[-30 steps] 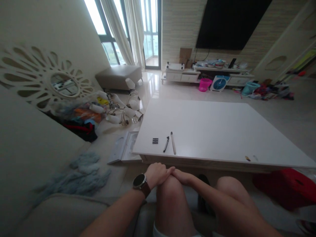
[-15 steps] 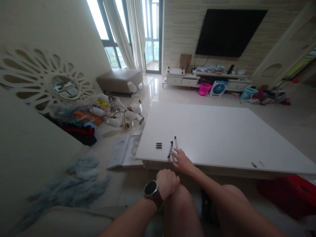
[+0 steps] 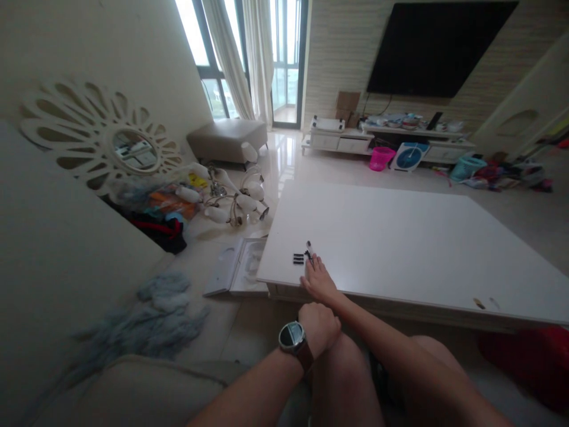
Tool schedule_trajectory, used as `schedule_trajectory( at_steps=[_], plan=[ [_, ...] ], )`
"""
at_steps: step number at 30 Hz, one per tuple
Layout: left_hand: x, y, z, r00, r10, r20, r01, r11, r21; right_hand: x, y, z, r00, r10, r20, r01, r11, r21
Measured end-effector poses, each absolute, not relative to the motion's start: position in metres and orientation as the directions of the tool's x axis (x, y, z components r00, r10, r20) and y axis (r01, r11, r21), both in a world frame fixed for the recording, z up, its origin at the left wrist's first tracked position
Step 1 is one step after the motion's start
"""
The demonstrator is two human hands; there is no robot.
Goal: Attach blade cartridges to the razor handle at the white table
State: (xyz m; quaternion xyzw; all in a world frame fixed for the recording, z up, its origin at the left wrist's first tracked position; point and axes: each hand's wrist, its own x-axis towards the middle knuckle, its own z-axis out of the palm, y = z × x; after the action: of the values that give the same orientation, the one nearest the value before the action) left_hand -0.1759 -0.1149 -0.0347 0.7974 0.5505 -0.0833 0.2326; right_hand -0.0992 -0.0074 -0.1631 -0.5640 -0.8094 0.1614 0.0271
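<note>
My right hand (image 3: 320,281) lies on the near left part of a white table (image 3: 382,237), open, fingers stretched forward and resting over two slim sticks. A pale pen-like stick with a dark end (image 3: 310,245) pokes out beyond the fingertips. Beside it shows the dark end of a second, pen-like stick (image 3: 307,254); the rest is covered by the hand. Just left of the fingers, several short black pieces (image 3: 298,258) lie in a stacked row. My left hand (image 3: 319,326), with a round watch (image 3: 292,335) on its wrist, rests on my knee with curled fingers.
Two small items (image 3: 479,303) lie near the table's front right edge. An open white box (image 3: 244,267) stands on the floor at the table's left, near a chandelier (image 3: 237,201) with white shades. Grey fluffy cloth (image 3: 155,314) and a red object (image 3: 528,362) flank my legs.
My right hand has slid left over the table, and both sticks now lie closer to the black pieces. The view has turned slightly left. My left hand stays on the knee.
</note>
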Motion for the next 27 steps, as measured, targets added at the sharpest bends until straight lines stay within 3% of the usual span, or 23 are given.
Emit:
schedule_trajectory(
  at_steps=[7, 14, 20, 27],
  plan=[
    [-0.174, -0.118, -0.034, 0.488, 0.791, -0.37, 0.866, -0.383, 0.323, -0.117, 0.006, -0.161, -0.409, 0.9, -0.153, 0.864, 0.328, -0.382],
    [-0.176, -0.114, -0.03, 0.435, 0.79, -0.432, 0.898, -0.348, 0.267, -0.101, 0.0, -0.139, -0.365, 0.931, -0.021, 0.891, 0.343, -0.296],
    [-0.171, -0.117, -0.029, 0.43, 0.805, -0.409, 0.89, -0.303, 0.341, -0.099, -0.003, -0.135, -0.246, 0.96, -0.134, 0.952, 0.214, -0.219],
    [-0.175, -0.115, -0.025, 0.415, 0.793, -0.446, 0.906, -0.312, 0.288, -0.113, 0.007, -0.136, -0.232, 0.955, -0.187, 0.954, 0.185, -0.237]
  ],
)
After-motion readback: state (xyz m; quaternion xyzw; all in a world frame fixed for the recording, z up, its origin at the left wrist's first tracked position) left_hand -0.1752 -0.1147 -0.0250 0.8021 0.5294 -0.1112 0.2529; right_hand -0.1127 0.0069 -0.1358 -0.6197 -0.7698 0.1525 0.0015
